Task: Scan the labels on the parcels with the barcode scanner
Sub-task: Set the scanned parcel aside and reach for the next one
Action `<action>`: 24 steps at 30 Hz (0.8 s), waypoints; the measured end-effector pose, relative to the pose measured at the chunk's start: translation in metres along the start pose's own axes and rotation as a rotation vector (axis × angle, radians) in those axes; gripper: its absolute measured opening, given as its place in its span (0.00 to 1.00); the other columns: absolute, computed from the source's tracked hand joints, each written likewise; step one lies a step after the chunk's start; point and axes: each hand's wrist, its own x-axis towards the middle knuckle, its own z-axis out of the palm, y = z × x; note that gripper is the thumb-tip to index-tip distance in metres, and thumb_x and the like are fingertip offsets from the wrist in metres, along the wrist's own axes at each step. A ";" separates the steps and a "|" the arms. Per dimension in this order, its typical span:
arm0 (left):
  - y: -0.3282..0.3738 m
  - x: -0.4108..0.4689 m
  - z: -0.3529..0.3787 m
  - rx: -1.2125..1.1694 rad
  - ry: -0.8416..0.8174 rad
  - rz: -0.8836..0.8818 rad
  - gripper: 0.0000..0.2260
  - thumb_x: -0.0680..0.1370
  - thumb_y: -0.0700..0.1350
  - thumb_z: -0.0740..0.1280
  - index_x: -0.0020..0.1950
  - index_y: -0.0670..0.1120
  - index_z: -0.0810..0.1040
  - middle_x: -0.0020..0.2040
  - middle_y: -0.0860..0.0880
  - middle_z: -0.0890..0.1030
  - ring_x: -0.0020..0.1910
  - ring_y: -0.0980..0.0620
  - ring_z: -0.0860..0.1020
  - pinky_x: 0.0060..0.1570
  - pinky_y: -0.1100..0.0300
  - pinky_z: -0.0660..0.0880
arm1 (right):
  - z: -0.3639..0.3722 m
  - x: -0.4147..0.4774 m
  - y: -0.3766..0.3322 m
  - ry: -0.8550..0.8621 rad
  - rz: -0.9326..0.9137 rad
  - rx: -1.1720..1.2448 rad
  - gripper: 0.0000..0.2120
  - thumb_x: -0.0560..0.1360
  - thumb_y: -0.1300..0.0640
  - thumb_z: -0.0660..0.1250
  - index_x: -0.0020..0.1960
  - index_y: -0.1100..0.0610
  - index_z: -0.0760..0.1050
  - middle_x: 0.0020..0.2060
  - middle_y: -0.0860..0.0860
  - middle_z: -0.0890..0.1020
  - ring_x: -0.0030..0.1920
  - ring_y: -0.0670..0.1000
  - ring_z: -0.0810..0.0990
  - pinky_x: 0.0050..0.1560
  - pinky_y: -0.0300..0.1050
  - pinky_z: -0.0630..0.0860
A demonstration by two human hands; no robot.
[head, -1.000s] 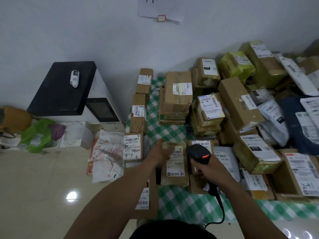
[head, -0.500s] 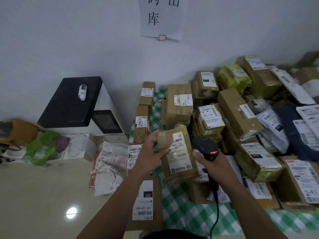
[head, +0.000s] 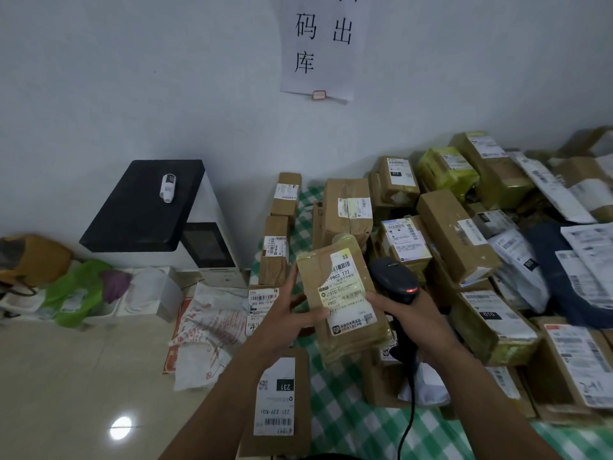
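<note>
Head view: the left hand [head: 288,322] gripped the taped parcel [head: 343,302], lifted higher above the checked tabletop [head: 348,423] than before; the right hand [head: 409,315], closed on the barcode scanner [head: 394,280], touched its right edge.

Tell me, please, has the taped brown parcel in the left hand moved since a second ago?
Yes. The taped brown parcel has been lifted off the checked tablecloth and now stands tilted up in the left hand, beside the barcode scanner.
</note>
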 end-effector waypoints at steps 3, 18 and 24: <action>0.007 -0.001 -0.002 -0.014 0.019 0.039 0.51 0.68 0.42 0.83 0.79 0.70 0.57 0.73 0.47 0.74 0.71 0.47 0.74 0.61 0.39 0.79 | 0.001 0.001 -0.001 0.001 -0.013 -0.033 0.30 0.63 0.47 0.82 0.63 0.47 0.81 0.53 0.45 0.88 0.56 0.48 0.86 0.57 0.52 0.82; 0.044 0.039 -0.016 0.287 0.398 0.230 0.48 0.72 0.42 0.80 0.80 0.62 0.53 0.69 0.55 0.69 0.66 0.53 0.73 0.63 0.46 0.77 | 0.016 -0.006 -0.023 -0.108 -0.063 -0.330 0.13 0.79 0.54 0.73 0.60 0.44 0.77 0.47 0.46 0.87 0.40 0.42 0.85 0.35 0.32 0.76; 0.043 0.046 -0.016 0.373 0.440 0.256 0.49 0.70 0.45 0.81 0.75 0.71 0.52 0.76 0.50 0.66 0.72 0.48 0.70 0.68 0.39 0.73 | 0.029 -0.008 -0.028 -0.122 -0.065 -0.390 0.11 0.79 0.54 0.73 0.54 0.40 0.75 0.44 0.49 0.87 0.42 0.46 0.86 0.35 0.32 0.78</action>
